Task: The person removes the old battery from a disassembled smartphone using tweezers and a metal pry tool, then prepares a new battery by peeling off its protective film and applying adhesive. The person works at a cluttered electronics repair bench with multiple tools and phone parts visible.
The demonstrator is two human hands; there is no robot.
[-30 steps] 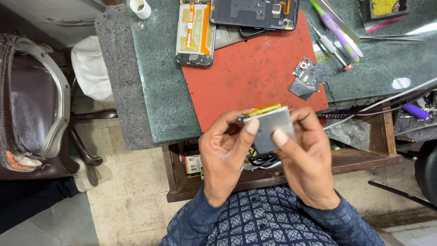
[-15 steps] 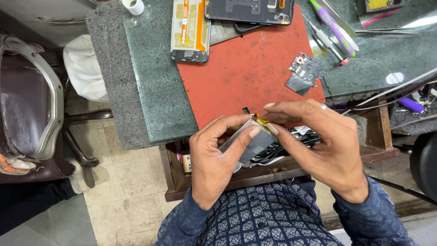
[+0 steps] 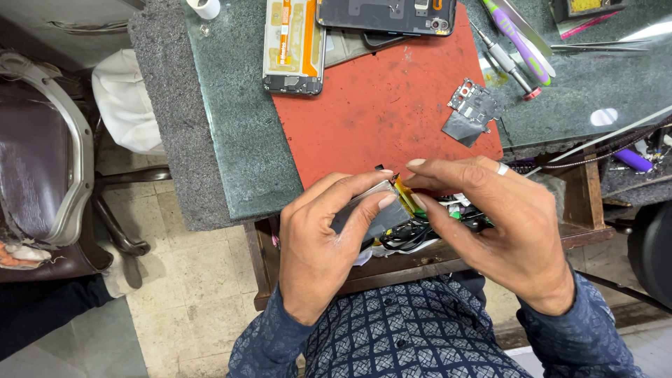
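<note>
The right hand has been brought closer; the flat grey battery, slanting up-right, is pinched by both hands' fingers, the left hand underneath.

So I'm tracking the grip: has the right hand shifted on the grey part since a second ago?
Yes. The right hand swung from below the grey part to its right side, toward the red mat.

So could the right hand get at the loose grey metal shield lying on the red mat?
Probably yes: the right hand is just below the metal shield, with bare red mat between them. But its fingers are busy on the flat battery that the left hand holds.
</note>
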